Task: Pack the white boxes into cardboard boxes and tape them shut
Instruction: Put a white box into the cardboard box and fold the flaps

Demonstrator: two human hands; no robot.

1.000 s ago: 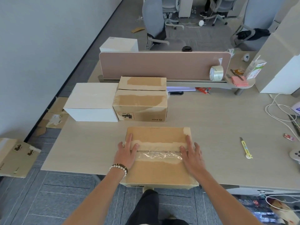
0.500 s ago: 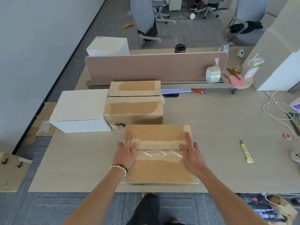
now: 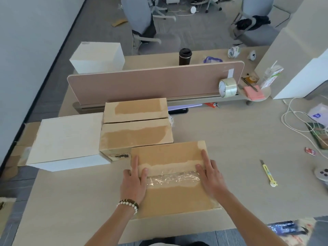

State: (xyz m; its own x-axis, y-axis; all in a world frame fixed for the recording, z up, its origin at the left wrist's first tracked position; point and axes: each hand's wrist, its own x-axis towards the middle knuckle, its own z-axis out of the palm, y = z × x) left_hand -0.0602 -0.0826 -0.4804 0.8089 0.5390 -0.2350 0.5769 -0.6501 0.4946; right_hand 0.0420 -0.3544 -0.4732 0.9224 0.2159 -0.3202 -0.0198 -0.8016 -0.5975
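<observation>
A closed cardboard box (image 3: 170, 155) lies on the desk in front of me, a strip of clear tape (image 3: 174, 179) across its top seam. My left hand (image 3: 134, 183) presses flat on the tape's left end, fingers straight. At the tape's right end my right hand (image 3: 210, 178) lies flat on the box the same way. Behind it stand two more cardboard boxes (image 3: 135, 134), touching. A white box (image 3: 65, 137) sits left of them, another white box (image 3: 97, 56) beyond the divider. A roll of clear tape (image 3: 228, 87) leans against the divider's right end.
A yellow utility knife (image 3: 268, 174) lies on the desk to the right. White cables (image 3: 294, 119) and small items crowd the right edge. A pink divider panel (image 3: 150, 82) crosses the desk, with a dark cup (image 3: 185, 56) behind it. Flattened cardboard lies on the floor at left.
The taped box has slid forward across the desk toward the other cardboard boxes. Both hands stay flat on its top at the tape's ends.
</observation>
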